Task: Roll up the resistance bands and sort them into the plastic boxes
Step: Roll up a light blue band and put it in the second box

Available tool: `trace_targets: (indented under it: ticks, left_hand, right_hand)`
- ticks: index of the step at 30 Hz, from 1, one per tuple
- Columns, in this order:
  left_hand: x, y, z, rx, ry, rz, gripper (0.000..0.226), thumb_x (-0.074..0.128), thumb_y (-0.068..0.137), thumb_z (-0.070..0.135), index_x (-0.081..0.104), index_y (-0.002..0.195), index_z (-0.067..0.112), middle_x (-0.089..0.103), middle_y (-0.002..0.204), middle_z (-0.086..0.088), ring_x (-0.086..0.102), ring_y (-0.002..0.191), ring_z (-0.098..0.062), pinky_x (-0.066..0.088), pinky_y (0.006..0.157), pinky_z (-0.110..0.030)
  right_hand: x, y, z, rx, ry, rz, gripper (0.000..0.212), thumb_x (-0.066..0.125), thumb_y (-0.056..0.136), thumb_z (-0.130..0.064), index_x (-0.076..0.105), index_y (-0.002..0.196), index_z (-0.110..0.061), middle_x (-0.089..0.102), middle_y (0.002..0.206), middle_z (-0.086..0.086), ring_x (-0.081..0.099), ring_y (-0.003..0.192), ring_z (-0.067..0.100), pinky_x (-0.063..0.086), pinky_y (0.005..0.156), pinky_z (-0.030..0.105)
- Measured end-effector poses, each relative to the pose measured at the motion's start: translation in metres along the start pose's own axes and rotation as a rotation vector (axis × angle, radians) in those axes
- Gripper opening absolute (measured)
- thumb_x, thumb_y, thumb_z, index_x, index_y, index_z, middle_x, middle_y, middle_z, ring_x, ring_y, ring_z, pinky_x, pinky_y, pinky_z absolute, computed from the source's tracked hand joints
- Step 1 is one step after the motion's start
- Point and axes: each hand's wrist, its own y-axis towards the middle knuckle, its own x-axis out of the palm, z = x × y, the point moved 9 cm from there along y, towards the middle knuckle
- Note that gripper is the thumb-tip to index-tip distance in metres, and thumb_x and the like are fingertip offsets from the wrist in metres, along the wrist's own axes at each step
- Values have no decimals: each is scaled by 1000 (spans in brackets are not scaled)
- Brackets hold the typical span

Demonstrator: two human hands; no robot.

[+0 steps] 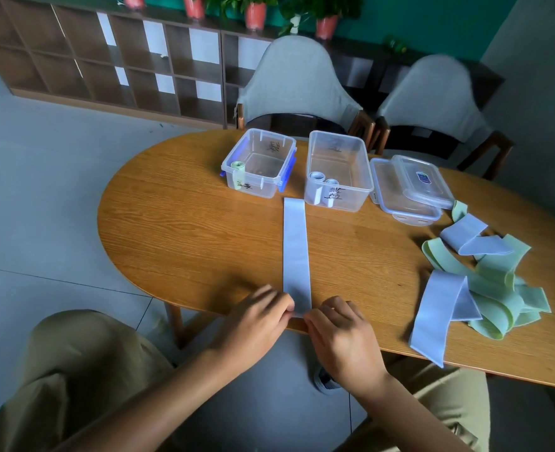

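Note:
A pale blue resistance band [296,252] lies flat and straight on the wooden table [178,230], running from the boxes toward me. My left hand [256,324] and my right hand [341,337] pinch its near end at the table's front edge. The left clear box [259,163] with blue clips holds one rolled green band [238,169]. The right clear box [337,171] holds two rolled blue bands [322,182]. A loose heap of green and blue bands [478,282] lies at the right.
Two clear lids [411,189] are stacked right of the boxes. Two grey chairs [297,83] stand behind the table, with a wooden cubby shelf [106,60] and potted plants along the far wall. The table's front edge is right under my hands.

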Motion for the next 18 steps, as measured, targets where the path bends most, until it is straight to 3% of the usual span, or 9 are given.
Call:
trace_targets:
  ticks: [2, 5, 11, 15, 18]
  left_hand:
    - [-1, -1, 5, 41, 19, -11, 14, 61, 97, 13, 59, 83, 13, 56, 82, 4, 54, 81, -19, 48, 73, -31]
    - [0, -4, 6, 63, 37, -20, 15, 61, 99, 16, 62, 84, 14, 58, 86, 4, 55, 87, -18, 48, 78, -31]
    - [5, -6, 3, 10, 63, 3, 13, 63, 96, 16, 62, 84, 14, 57, 87, 4, 53, 86, -19, 48, 76, -34]
    - [7, -7, -3, -109, 18, 25, 14, 73, 89, 17, 61, 83, 14, 57, 88, 4, 52, 85, -18, 48, 71, -35]
    - [8, -8, -9, -182, -51, 35, 16, 76, 86, 17, 60, 82, 15, 56, 99, 3, 52, 93, -17, 47, 78, -34]
  right_hand:
    - [-3, 0, 0, -14, -2, 9, 31, 48, 104, -21, 70, 83, -14, 67, 79, -1, 61, 86, 23, 49, 67, 36]
    - [-1, -2, 0, -19, 0, -2, 11, 63, 95, -14, 73, 90, -15, 69, 84, -3, 62, 90, 23, 50, 69, 36]
    - [-1, 0, -1, 0, 22, -8, 10, 64, 94, -15, 73, 88, -15, 69, 88, -2, 63, 90, 23, 51, 70, 36]
    - [6, 2, 9, 138, 115, -34, 18, 60, 97, -20, 69, 83, -15, 65, 96, -5, 57, 95, 21, 51, 73, 35]
    - [15, 0, 21, 286, 215, -63, 9, 68, 93, -17, 68, 84, -15, 62, 112, -5, 50, 103, 21, 50, 79, 36]
